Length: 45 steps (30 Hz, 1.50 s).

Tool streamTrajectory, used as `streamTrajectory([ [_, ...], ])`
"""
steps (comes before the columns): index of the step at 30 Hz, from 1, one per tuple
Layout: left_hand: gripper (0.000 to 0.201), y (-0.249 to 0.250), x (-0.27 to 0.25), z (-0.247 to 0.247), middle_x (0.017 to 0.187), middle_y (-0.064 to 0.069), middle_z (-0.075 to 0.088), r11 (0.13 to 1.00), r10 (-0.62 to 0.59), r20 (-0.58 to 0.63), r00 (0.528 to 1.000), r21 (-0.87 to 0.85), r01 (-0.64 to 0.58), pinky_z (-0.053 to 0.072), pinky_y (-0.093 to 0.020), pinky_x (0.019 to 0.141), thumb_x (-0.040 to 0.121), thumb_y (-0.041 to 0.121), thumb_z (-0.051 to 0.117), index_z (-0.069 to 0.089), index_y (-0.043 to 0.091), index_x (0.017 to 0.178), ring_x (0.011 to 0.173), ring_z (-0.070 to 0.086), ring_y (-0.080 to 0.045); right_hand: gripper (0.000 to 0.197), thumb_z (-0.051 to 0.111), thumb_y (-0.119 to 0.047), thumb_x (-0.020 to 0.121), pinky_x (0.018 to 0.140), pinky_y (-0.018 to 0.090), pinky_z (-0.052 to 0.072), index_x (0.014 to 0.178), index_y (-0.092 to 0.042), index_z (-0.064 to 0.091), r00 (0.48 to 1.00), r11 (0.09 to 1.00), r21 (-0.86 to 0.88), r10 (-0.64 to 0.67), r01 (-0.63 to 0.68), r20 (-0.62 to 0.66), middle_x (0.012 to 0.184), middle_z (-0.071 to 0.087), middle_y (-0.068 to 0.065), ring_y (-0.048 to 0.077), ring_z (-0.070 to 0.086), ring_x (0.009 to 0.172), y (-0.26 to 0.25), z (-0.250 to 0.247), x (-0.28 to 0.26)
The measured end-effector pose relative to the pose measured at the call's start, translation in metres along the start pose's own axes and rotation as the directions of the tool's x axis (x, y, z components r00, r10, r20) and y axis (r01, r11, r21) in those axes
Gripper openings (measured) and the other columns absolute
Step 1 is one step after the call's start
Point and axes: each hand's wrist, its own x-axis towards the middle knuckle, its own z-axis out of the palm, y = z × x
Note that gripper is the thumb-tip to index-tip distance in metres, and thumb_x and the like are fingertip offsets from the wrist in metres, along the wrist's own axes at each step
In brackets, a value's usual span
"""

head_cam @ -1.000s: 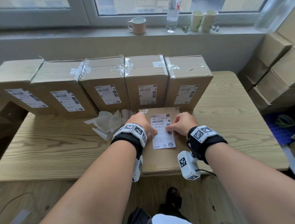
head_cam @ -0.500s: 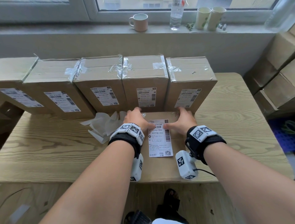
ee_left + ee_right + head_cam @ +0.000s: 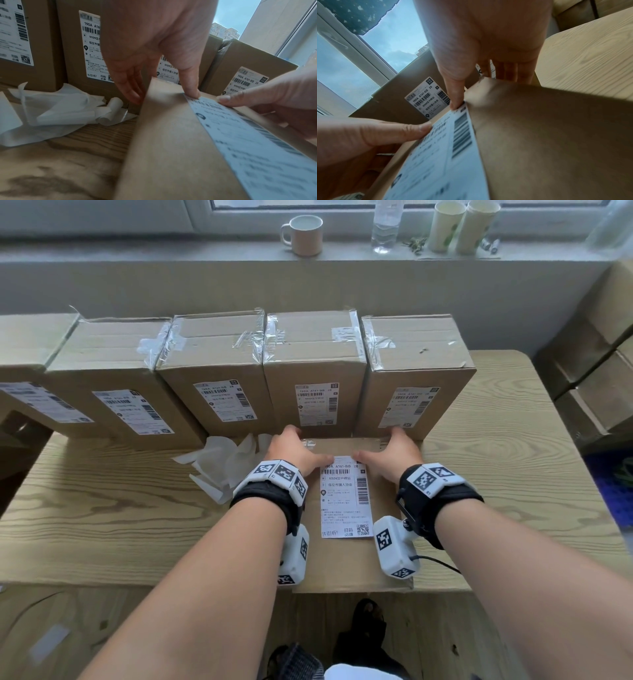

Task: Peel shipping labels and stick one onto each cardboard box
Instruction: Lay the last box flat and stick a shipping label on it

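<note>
A cardboard box (image 3: 342, 566) lies flat at the table's front edge, with a white shipping label (image 3: 346, 501) stuck on its top face. My left hand (image 3: 308, 445) grips the box's far left corner, fingers down its side and thumb on the label's top left corner. At the far right corner my right hand (image 3: 380, 445) grips the same way, fingers over the far edge. The left wrist view shows the left hand (image 3: 154, 47) on the box (image 3: 168, 135) and label (image 3: 248, 142). The right wrist view shows the right hand (image 3: 488, 33) with its thumb on the label (image 3: 440, 155).
Several labelled boxes (image 3: 311, 371) stand in a row right behind the flat box. Crumpled backing paper (image 3: 226, 463) lies to the left on the wooden table (image 3: 102, 508). More cartons (image 3: 599, 371) are stacked at the right. A mug (image 3: 303, 234) sits on the windowsill.
Both hands have slid from the middle of the label to the box's far end and spread out to its far corners. The label lies flat on the box.
</note>
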Motion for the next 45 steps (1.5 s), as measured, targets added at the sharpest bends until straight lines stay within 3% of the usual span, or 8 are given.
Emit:
streamTrajectory([
  [10, 0.121, -0.015, -0.036, 0.004, 0.15, -0.009, 0.04, 0.999, 0.009, 0.037, 0.999, -0.038, -0.008, 0.042, -0.043, 0.104, 0.06, 0.039, 0.091, 0.016, 0.021, 0.154, 0.134, 0.045, -0.029, 0.1, 0.085, -0.042, 0.069, 0.101, 0.038, 0.042, 0.146, -0.01, 0.03, 0.998, 0.998, -0.006, 0.062, -0.062, 0.009, 0.144, 0.047, 0.01, 0.028, 0.048, 0.13, 0.018, 0.002, -0.041],
  [24, 0.147, -0.041, -0.082, 0.018, 0.149, -0.012, 0.037, 0.997, 0.061, 0.198, 0.978, -0.054, -0.052, 0.038, -0.05, 0.109, 0.047, 0.032, 0.096, -0.007, 0.037, 0.153, 0.133, 0.044, -0.032, 0.108, 0.092, -0.048, 0.04, 0.101, 0.044, 0.046, 0.131, -0.016, 0.042, 0.995, 0.996, 0.031, 0.082, -0.083, 0.058, 0.13, 0.058, 0.005, 0.024, 0.056, 0.119, 0.039, 0.022, -0.099],
  [27, 0.149, -0.046, -0.084, 0.017, 0.151, -0.007, 0.039, 0.995, 0.076, 0.207, 0.976, -0.073, -0.062, 0.037, -0.048, 0.11, 0.048, 0.032, 0.096, -0.01, 0.034, 0.153, 0.135, 0.044, -0.028, 0.099, 0.093, -0.041, 0.047, 0.103, 0.042, 0.045, 0.129, -0.017, 0.044, 0.995, 0.996, 0.045, 0.077, -0.08, 0.063, 0.127, 0.06, 0.002, 0.022, 0.057, 0.118, 0.041, 0.022, -0.106],
  [30, 0.135, -0.047, -0.083, 0.012, 0.151, -0.005, 0.041, 0.996, 0.052, 0.201, 0.978, -0.083, -0.036, 0.038, -0.043, 0.111, 0.058, 0.029, 0.093, 0.001, 0.021, 0.156, 0.135, 0.044, -0.027, 0.075, 0.091, -0.026, 0.061, 0.102, 0.037, 0.045, 0.124, -0.016, 0.051, 0.993, 0.992, 0.08, 0.086, -0.093, 0.082, 0.123, 0.064, 0.0, 0.021, 0.06, 0.114, 0.041, 0.015, -0.109],
  [34, 0.071, -0.048, -0.081, 0.008, 0.12, -0.004, 0.064, 0.999, 0.041, 0.256, 0.966, -0.011, -0.04, 0.055, -0.044, 0.091, 0.068, 0.037, 0.085, 0.052, 0.016, 0.127, 0.105, 0.063, -0.025, 0.058, 0.083, -0.017, 0.074, 0.101, 0.036, 0.045, 0.125, -0.014, 0.055, 0.991, 0.99, 0.106, 0.083, -0.094, 0.103, 0.124, 0.064, 0.003, 0.022, 0.06, 0.115, 0.042, 0.01, -0.109],
  [41, 0.067, -0.046, -0.083, 0.004, 0.122, -0.011, 0.062, 0.993, -0.003, 0.256, 0.967, -0.113, 0.033, 0.056, -0.041, 0.091, 0.082, 0.041, 0.073, 0.05, 0.004, 0.134, 0.107, 0.063, -0.026, 0.039, 0.067, -0.031, 0.083, 0.078, 0.031, 0.047, 0.11, -0.005, 0.059, 0.984, 0.966, 0.19, 0.176, -0.178, 0.026, 0.101, 0.063, 0.006, 0.025, 0.059, 0.097, 0.04, -0.001, -0.114],
  [43, 0.052, -0.041, -0.085, 0.001, 0.108, -0.009, 0.065, 0.989, 0.021, 0.246, 0.969, -0.146, 0.015, 0.057, -0.04, 0.089, 0.083, 0.044, 0.071, 0.057, 0.006, 0.116, 0.099, 0.067, -0.024, 0.033, 0.063, -0.037, 0.084, 0.067, 0.03, 0.04, 0.097, -0.008, 0.057, 0.981, 0.964, 0.204, 0.186, -0.173, -0.048, 0.087, 0.055, 0.003, 0.024, 0.052, 0.085, 0.036, -0.01, -0.118],
  [45, 0.036, -0.031, -0.088, -0.001, 0.089, -0.002, 0.063, 0.978, 0.075, 0.241, 0.968, -0.208, -0.024, 0.057, -0.041, 0.088, 0.087, 0.043, 0.068, 0.055, 0.01, 0.095, 0.092, 0.069, -0.022, 0.051, 0.063, -0.046, 0.085, 0.074, 0.031, 0.04, 0.117, -0.008, 0.053, 0.978, 0.959, 0.234, 0.188, -0.163, -0.09, 0.1, 0.054, 0.002, 0.023, 0.052, 0.093, 0.035, -0.02, -0.121],
])
